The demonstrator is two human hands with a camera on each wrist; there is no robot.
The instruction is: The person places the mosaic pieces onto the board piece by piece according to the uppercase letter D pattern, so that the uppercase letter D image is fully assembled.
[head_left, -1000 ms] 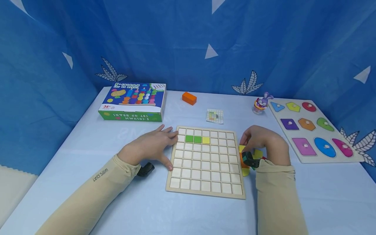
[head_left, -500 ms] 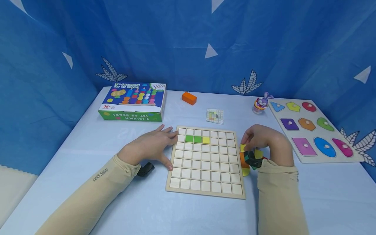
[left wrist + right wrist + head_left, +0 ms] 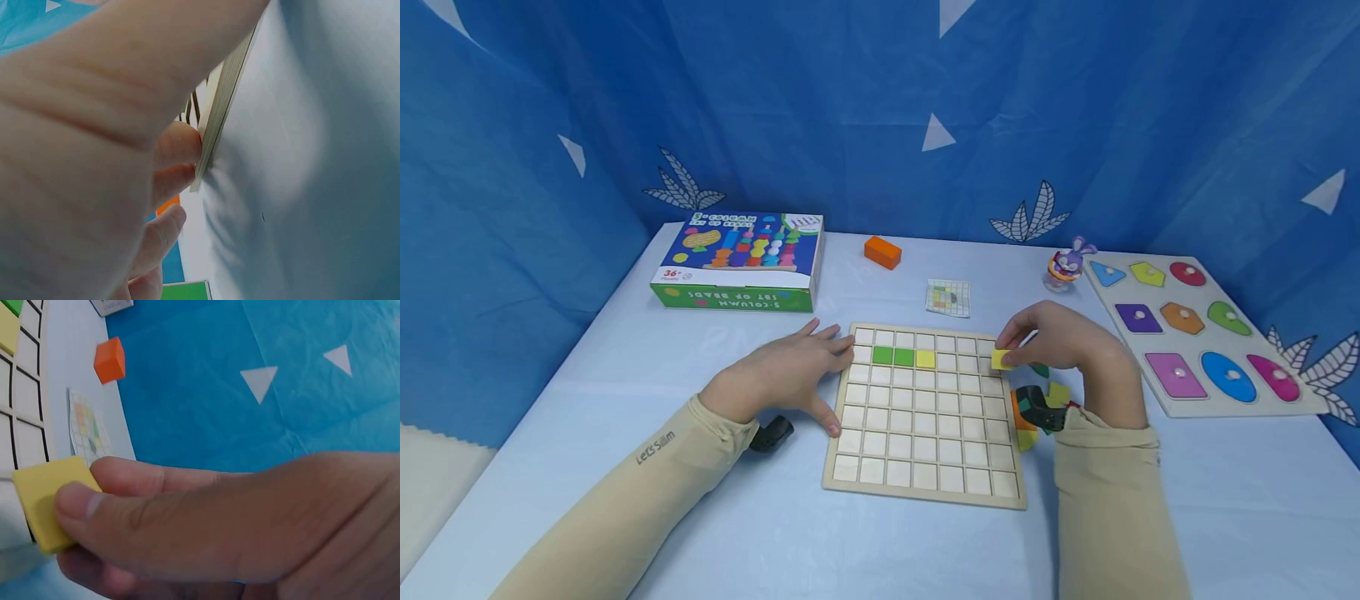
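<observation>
A wooden grid board (image 3: 925, 417) lies in the middle of the table, with two green tiles (image 3: 893, 356) and a yellow tile (image 3: 926, 358) set side by side in its second row. Fingers spread, my left hand (image 3: 793, 371) rests along the board's left edge; in the left wrist view, fingertips (image 3: 181, 144) touch that edge. Between thumb and fingers, my right hand (image 3: 1048, 337) pinches another yellow square tile (image 3: 53, 500), held over the board's upper right edge. Loose orange, yellow and green tiles (image 3: 1026, 433) lie beside the board, partly hidden under the right wrist.
Behind the board lies a small printed pattern card (image 3: 948, 297). An orange block (image 3: 882, 252) and a bead-set box (image 3: 741, 262) stand at the back. Rightward are a purple rabbit figure (image 3: 1066, 264) and a knobbed shape puzzle board (image 3: 1202, 342).
My right hand has picked up a yellow tile from the loose pieces and moved it up and left to the board's edge. The left hand stays in place.
</observation>
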